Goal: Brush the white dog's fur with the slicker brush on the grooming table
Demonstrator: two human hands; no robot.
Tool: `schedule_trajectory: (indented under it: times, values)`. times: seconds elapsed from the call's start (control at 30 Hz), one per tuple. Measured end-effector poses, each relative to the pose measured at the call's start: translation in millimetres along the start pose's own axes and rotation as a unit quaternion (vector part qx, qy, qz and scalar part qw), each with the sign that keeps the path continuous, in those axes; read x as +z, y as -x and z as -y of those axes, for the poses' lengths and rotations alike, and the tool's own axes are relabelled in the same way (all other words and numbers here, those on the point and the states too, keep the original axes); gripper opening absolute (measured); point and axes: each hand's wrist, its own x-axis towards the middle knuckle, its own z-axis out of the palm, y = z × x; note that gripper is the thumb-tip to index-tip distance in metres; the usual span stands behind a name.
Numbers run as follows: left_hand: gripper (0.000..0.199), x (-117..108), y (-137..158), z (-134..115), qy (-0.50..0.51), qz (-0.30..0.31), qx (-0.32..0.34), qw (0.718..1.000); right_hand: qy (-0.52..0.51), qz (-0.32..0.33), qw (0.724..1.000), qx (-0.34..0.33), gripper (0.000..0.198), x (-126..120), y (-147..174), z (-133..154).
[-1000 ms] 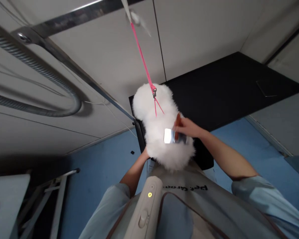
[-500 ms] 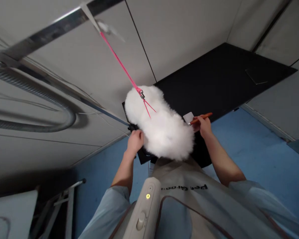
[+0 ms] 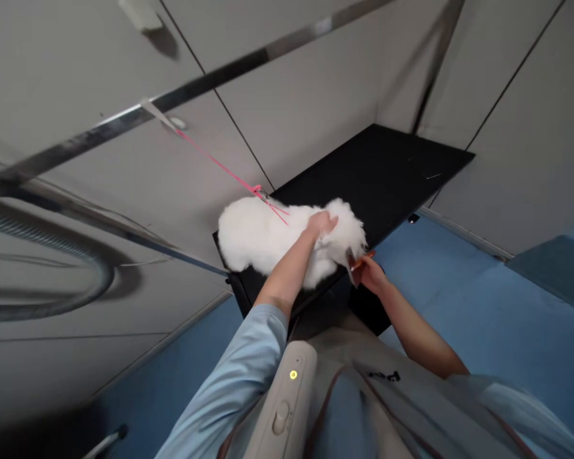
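A fluffy white dog [image 3: 253, 233] is on the black table [image 3: 344, 172], its head end to the right. My left hand [image 3: 321, 223] reaches over the dog and closes on the fur by its head; the fingertips are partly sunk in the coat. My right hand [image 3: 370, 274] is closed around the orange handle of a slicker brush [image 3: 350, 264]. The brush's flat head stands edge-on against the fur at the dog's head. A pink leash [image 3: 215, 162] runs from the dog's neck area up to the metal bar [image 3: 191, 92].
A grey flexible hose [image 3: 52, 233] curves along the wall at the left. In front of my chest is a pale device [image 3: 281, 408] with a yellow light and a slider. The blue floor [image 3: 440, 287] shows beyond the table's near edge.
My left hand has moved from beside the dog onto its head area. The brush has turned edge-on and come against the fur. The dog's body has turned, and my view has shifted.
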Motion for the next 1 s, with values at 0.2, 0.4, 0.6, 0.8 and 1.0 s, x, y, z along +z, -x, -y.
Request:
schedule_trajectory:
  times: [0.2, 0.4, 0.6, 0.8, 1.0]
  values:
    - [0.025, 66, 104, 10, 0.048, -0.021, 0.125, 0.991, 0.191, -0.049, 0.946, -0.258, 0.032, 12, 13, 42]
    - [0.048, 100, 195, 67, 0.233, -0.038, 0.137, 0.962, 0.417, -0.081, 0.834, -0.352, 0.024, 72, 7, 87]
    - [0.030, 104, 236, 94, 0.228, -0.047, 0.115, 0.966, 0.546, 0.163, 0.781, -0.255, 0.018, 97, 31, 44]
    - [0.018, 108, 266, 108, 0.261, -0.050, 0.048, 0.963, 0.510, 0.090, 0.796, -0.314, 0.014, 101, 32, 15]
    - [0.042, 109, 271, 120, 0.194, -0.032, -0.004, 0.981, 0.485, -0.010, 0.836, -0.254, 0.019, 88, 12, -5]
